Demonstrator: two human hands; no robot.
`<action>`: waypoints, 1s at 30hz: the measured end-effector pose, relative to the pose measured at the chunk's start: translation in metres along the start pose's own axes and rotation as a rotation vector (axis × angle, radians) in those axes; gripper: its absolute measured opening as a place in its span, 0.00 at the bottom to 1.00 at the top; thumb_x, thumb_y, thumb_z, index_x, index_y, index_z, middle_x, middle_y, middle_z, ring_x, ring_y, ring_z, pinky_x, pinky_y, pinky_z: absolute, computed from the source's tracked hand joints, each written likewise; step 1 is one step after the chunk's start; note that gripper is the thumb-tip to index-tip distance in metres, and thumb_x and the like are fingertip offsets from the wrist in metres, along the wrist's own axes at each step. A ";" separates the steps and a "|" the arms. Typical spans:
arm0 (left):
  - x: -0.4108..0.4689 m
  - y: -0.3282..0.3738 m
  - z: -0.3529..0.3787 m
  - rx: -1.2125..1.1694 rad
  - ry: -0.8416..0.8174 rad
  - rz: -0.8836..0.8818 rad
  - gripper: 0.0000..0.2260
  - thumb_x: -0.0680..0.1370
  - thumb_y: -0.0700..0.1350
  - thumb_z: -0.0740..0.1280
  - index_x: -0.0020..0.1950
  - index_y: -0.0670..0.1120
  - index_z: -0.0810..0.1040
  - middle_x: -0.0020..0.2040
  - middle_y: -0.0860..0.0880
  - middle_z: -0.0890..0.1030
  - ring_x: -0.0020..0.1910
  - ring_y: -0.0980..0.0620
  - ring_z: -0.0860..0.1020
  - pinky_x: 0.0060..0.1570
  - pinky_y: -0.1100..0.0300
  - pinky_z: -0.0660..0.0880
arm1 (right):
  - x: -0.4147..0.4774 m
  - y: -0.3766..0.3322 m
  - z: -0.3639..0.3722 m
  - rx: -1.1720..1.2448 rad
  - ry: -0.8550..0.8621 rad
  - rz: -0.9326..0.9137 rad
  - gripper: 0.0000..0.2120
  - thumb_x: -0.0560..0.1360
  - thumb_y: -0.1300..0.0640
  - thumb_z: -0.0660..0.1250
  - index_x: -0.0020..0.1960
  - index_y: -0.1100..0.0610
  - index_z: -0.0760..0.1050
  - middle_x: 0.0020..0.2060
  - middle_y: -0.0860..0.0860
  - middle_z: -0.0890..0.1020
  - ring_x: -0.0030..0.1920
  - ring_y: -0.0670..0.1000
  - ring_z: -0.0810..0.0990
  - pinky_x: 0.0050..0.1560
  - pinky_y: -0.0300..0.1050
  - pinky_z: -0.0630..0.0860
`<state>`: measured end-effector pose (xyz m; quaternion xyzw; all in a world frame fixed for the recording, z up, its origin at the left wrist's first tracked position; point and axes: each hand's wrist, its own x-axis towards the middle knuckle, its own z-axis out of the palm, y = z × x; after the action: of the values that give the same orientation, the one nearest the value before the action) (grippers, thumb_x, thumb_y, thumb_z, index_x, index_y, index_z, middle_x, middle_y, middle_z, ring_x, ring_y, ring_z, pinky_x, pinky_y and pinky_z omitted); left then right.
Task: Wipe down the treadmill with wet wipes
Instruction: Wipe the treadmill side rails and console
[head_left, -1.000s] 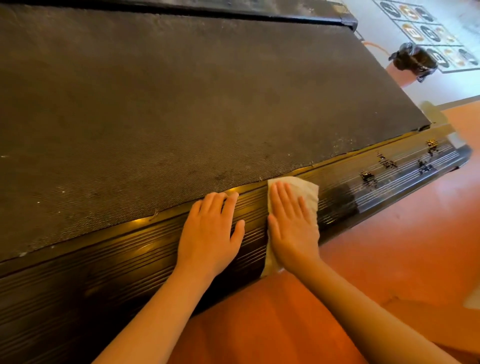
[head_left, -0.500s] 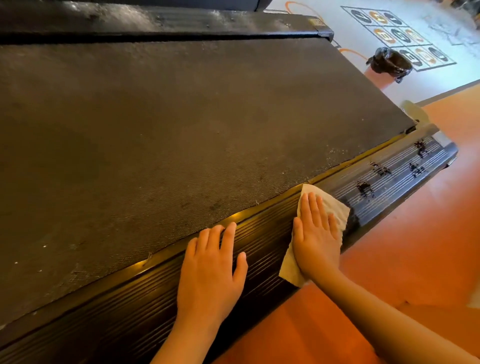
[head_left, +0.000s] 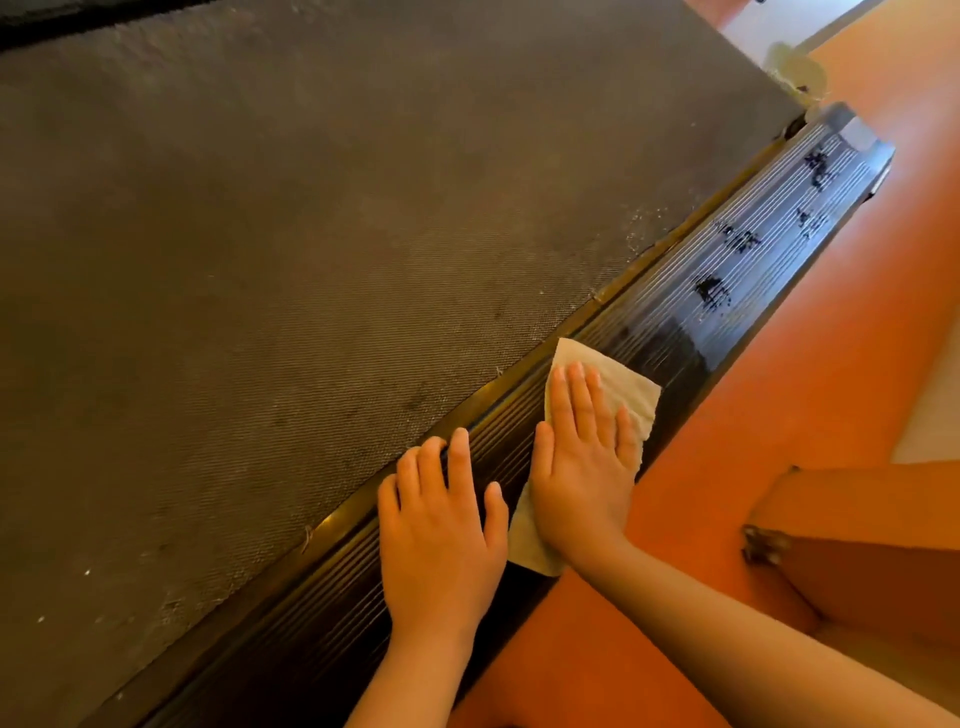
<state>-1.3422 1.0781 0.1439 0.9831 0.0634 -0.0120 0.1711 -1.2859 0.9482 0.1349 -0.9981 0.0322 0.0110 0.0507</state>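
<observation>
In the head view, the treadmill (head_left: 769, 171) ran slantwise across the frame, its dark woven belt (head_left: 311, 260) filling the left and middle and its ribbed black side rail (head_left: 670, 317) lying along the near edge. The right hand (head_left: 582, 467) lay flat on a pale wet wipe (head_left: 636, 400) spread on that rail, fingers (head_left: 576, 395) straight, close together and pressing the wipe down. One corner of the wipe stuck out past the fingertips toward the belt edge and another hung out below the wrist. The left hand (head_left: 441, 525) rested just beside it on the same rail, palm down, holding nothing, its fingers (head_left: 460, 457) slightly spread with the tips reaching the belt's edge. Farther along the rail, beyond the wipe, sat several dark smudges (head_left: 711, 293). White specks dotted the belt near the rail. An orange floor (head_left: 779, 415) ran along the right, with a brown box (head_left: 857, 545) standing on it near the right forearm
</observation>
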 end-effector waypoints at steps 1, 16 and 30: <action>0.001 0.000 0.000 0.005 -0.002 0.000 0.24 0.78 0.55 0.58 0.70 0.42 0.69 0.63 0.41 0.76 0.62 0.42 0.74 0.58 0.45 0.74 | 0.000 -0.001 0.000 0.005 0.004 0.005 0.27 0.81 0.46 0.41 0.80 0.49 0.46 0.79 0.46 0.48 0.78 0.45 0.40 0.77 0.55 0.44; 0.078 0.037 -0.001 -0.040 0.071 0.020 0.18 0.80 0.52 0.53 0.57 0.44 0.77 0.61 0.45 0.77 0.61 0.45 0.74 0.62 0.46 0.69 | 0.010 -0.013 0.007 0.029 0.076 0.225 0.28 0.81 0.48 0.43 0.79 0.55 0.52 0.79 0.52 0.52 0.79 0.52 0.47 0.75 0.57 0.45; 0.122 0.055 0.020 -0.008 -0.031 0.053 0.29 0.80 0.60 0.48 0.72 0.44 0.68 0.76 0.48 0.65 0.76 0.50 0.59 0.74 0.50 0.59 | 0.088 0.017 -0.003 0.084 0.074 0.174 0.28 0.81 0.49 0.42 0.79 0.55 0.49 0.79 0.53 0.52 0.78 0.52 0.47 0.76 0.58 0.45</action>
<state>-1.2142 1.0345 0.1376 0.9834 0.0346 -0.0226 0.1764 -1.1997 0.9255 0.1336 -0.9883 0.1208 -0.0227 0.0901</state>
